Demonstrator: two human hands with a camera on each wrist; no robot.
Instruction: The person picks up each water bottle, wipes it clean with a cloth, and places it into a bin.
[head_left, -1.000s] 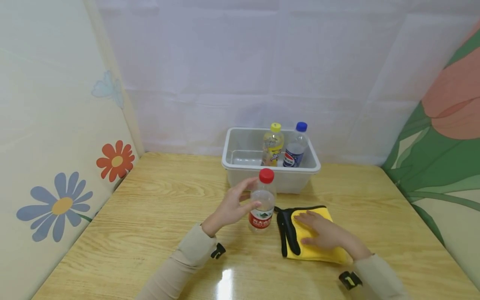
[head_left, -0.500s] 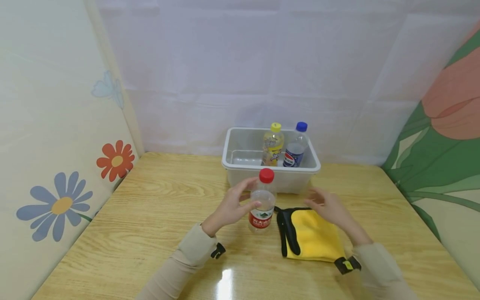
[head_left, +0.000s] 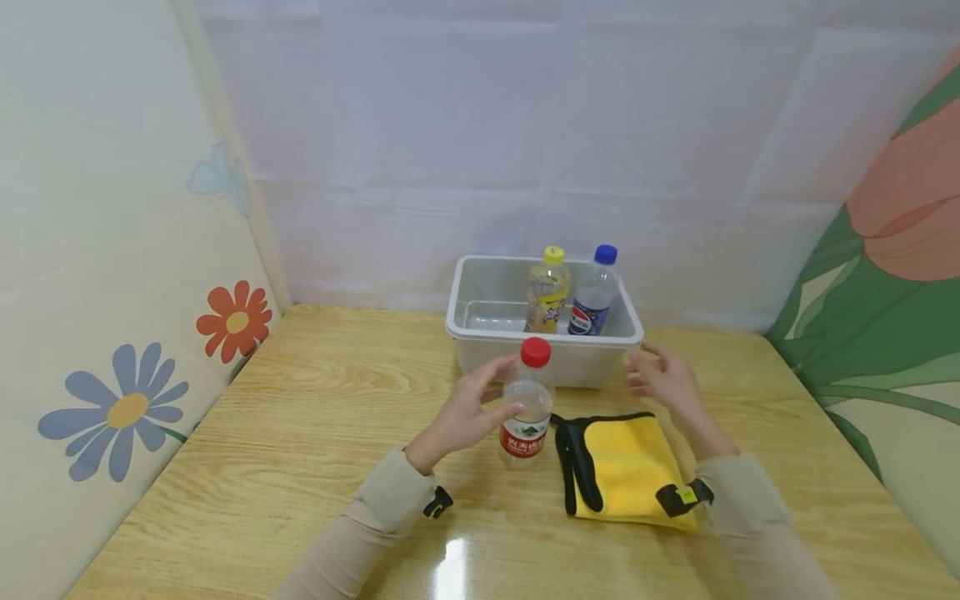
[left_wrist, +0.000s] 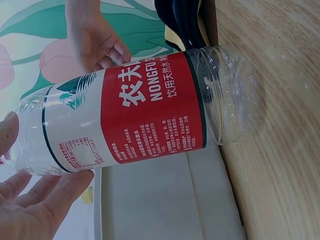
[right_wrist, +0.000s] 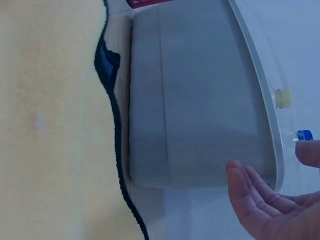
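A clear water bottle (head_left: 527,408) with a red cap and red label stands upright on the wooden table (head_left: 315,433). My left hand (head_left: 504,387) grips its upper body; the left wrist view shows the bottle (left_wrist: 145,120) close up with my fingers (left_wrist: 40,210) round its shoulder. A folded yellow cloth (head_left: 626,471) with black trim lies just right of the bottle. My right hand (head_left: 652,375) hovers above the table beyond the cloth, by the bin's front right corner, fingers relaxed and holding nothing. The right wrist view shows the cloth (right_wrist: 50,125) and that hand (right_wrist: 265,205).
A grey plastic bin (head_left: 480,329) stands at the back of the table against the white wall. Inside it stand a yellow-capped bottle (head_left: 547,292) and a blue-capped cola bottle (head_left: 592,296). Patterned panels close in the left and right sides.
My right hand lifted off the yellow cloth and moved back and up toward the bin's front right corner. The left hand and bottle stayed put.
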